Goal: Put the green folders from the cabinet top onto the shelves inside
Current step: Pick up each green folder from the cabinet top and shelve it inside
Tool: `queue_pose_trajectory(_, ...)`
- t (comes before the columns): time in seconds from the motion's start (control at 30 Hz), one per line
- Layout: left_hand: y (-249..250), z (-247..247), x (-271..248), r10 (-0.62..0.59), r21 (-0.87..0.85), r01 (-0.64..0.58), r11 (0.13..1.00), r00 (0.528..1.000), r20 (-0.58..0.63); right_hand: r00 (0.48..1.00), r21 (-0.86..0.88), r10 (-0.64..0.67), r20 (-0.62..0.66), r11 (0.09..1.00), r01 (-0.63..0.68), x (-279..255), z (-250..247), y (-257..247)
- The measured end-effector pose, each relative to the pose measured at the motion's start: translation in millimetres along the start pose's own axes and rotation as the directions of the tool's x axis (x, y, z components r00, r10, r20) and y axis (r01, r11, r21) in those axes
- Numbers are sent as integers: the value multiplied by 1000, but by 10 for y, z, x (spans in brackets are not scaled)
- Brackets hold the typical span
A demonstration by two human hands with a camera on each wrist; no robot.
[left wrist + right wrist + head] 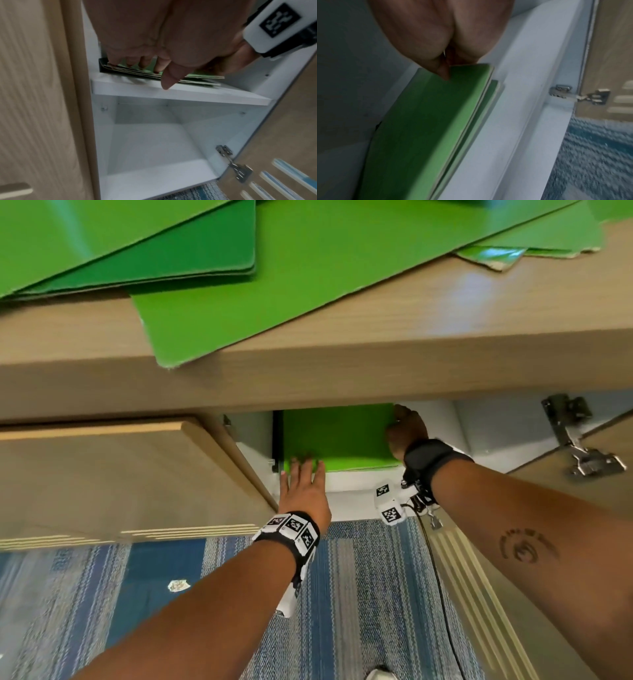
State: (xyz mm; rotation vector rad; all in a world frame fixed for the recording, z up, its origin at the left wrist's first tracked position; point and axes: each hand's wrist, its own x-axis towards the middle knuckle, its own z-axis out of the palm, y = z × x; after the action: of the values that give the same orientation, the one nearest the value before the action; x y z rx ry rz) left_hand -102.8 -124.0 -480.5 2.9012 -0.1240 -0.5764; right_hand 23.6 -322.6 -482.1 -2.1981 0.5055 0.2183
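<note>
Several green folders [239,285] lie spread on the wooden cabinet top [445,313], one overhanging its front edge. Inside, a stack of green folders [339,436] lies flat on the upper white shelf [352,479]. My left hand [303,477] is flat, and its straight fingers [145,63] press on the front edge of the stack [197,77]. My right hand [407,433] curls round the stack's far right corner. In the right wrist view one fingertip [444,73] sits on the top folder [423,128]; the other fingers are hidden.
The right cabinet door [582,491] stands open on a metal hinge [582,440]; the left door [102,474] is closed. Below the shelf [188,93] is a white lower compartment [154,148]. Blue striped carpet [359,594] carries a paper scrap [178,585].
</note>
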Motion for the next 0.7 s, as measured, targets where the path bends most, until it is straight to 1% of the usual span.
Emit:
queue_pose_trajectory(0.03,-23,-28,51,-8,16,8,1000,1000,17,999,-123,18,45,992,-12,0,6,-44)
queue_pose_trajectory(0.07,-36,-54,90,-16,29,15,999,999,31,996,-288,46,75,957,-23,0,10,-72)
queue_pose_trajectory(0.1,-42,-70,122,-22,36,21,999,999,34,994,-403,72,79,914,-34,8,11,-102)
queue_pose_trajectory(0.13,-45,-77,143,-25,31,24,999,999,27,993,-435,93,78,899,-50,3,11,-130)
queue_pose_trajectory(0.17,-47,-78,159,-27,11,27,1000,1000,13,991,-406,107,83,912,-64,4,18,-156)
queue_pose_trajectory(0.23,-63,-76,186,-43,-70,41,997,999,-19,983,-268,165,86,954,-137,78,37,-178)
queue_pose_trajectory(0.27,-79,-76,195,-57,-114,53,992,998,-32,976,-210,196,96,962,-173,87,16,-213)
queue_pose_trajectory(0.3,-96,-74,198,-69,-144,63,988,997,-39,969,-190,218,116,962,-194,101,-5,-249)
queue_pose_trajectory(0.37,-119,-62,186,-78,-163,69,984,996,-50,957,-238,224,185,955,-177,75,-85,-318)
queue_pose_trajectory(0.43,-114,-37,156,-80,-187,64,980,994,-79,952,-295,205,226,946,-133,87,-116,-296)
queue_pose_trajectory(0.47,-108,-30,136,-85,-206,63,976,992,-96,950,-272,208,231,952,-142,102,-95,-275)
queue_pose_trajectory(0.57,-94,0,77,-99,-228,71,971,988,-116,959,-226,211,187,960,-167,117,-4,-233)
queue_pose_trajectory(0.6,-90,16,54,-102,-215,75,974,987,-121,966,-223,194,170,963,-154,108,24,-229)
queue_pose_trajectory(0.63,-86,32,31,-101,-185,76,980,986,-130,970,-224,186,157,963,-148,89,52,-224)
queue_pose_trajectory(0.7,-100,38,12,-75,-75,64,995,984,-162,978,-247,171,120,959,-137,30,94,-200)
